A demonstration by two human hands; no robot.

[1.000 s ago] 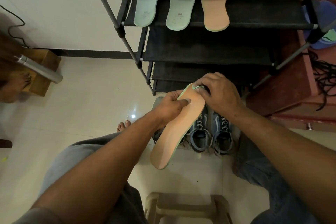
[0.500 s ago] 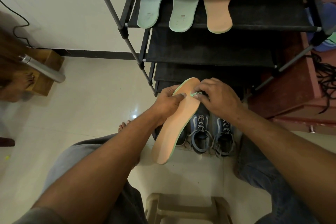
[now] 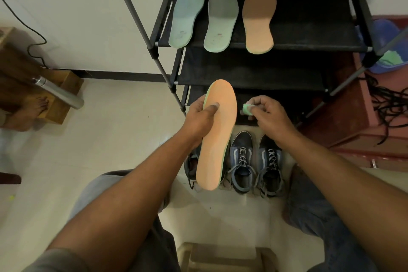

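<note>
Item: orange insole (image 3: 217,134), held over the shoes (image 3: 241,161) on the floor; left hand (image 3: 202,117) grips its far end. Right hand (image 3: 268,112), just right, pinches a green scrap (image 3: 246,109). Apparently done: scrap detached. Left: insole likely joins three insoles (image 3: 220,20) on the far shelf (image 3: 309,28)

Green scrap (image 3: 246,110) now off insole (image 3: 217,134)

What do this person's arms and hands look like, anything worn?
Both forearms are bare, no watch or band. The left hand and right hand show no gloves or rings. A grey sleeve covers the left upper arm; the right arm's sleeve is out of view.
</note>
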